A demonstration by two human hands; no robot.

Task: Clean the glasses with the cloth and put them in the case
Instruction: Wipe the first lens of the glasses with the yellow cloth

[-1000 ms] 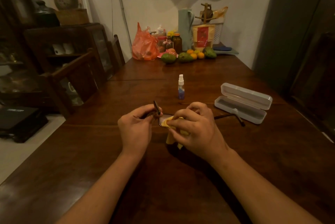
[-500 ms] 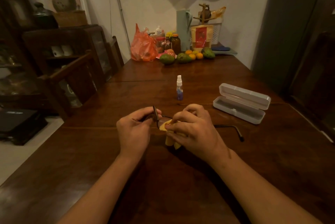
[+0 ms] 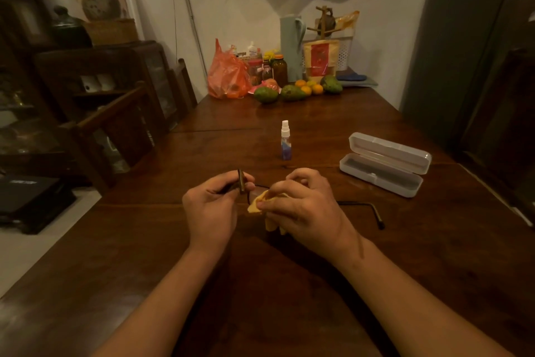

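While left hand [image 3: 210,209] grips glasses [image 3: 362,205], right hand [image 3: 304,210] pinches cloth [image 3: 255,205].

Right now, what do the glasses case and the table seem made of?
The case looks like frosted plastic: pale, matte, slightly see-through. The table looks like dark varnished wood: grain, plank seams and a soft sheen.

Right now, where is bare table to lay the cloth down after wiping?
Bare wood lies left of the left hand, out to the table edge. Another bare strip runs between the spray bottle and the open case. Crowded: around both hands, where the right hand holds the cloth on the glasses, and the far end with fruit and jars.
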